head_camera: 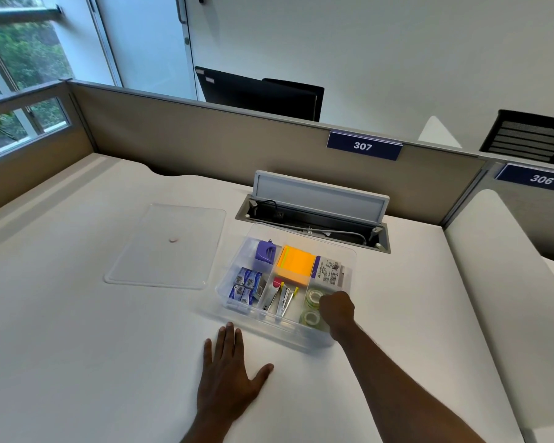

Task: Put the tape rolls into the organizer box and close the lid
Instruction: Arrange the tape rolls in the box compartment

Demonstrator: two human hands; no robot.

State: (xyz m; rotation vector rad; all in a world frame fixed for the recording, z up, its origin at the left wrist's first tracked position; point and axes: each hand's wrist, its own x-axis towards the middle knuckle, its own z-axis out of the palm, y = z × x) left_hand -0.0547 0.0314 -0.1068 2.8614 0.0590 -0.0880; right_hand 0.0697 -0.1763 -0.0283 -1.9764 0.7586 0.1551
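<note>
Fingers of the right hand (337, 310) curl down into the clear organizer box (349, 266), at its near right corner. The hand is bent over like a loose fist. It sits right next to two tape rolls (312, 306) in that part of the box, one behind the other. The fingertips are hidden, so I cannot tell if they pinch a roll or only touch it.

The left hand (227, 375) lies flat on the white desk (77, 346), fingers spread wide. It holds nothing. It is just in front of the box, near its front left corner, and does not touch it.

The box is open. Its clear lid (167, 247) lies flat on the desk, just to the left of the box. Inside the box are orange sticky notes (296, 263), a purple thing (266, 252), small blue boxes (247, 286) and some staplers (280, 298), each in its own part.
</note>
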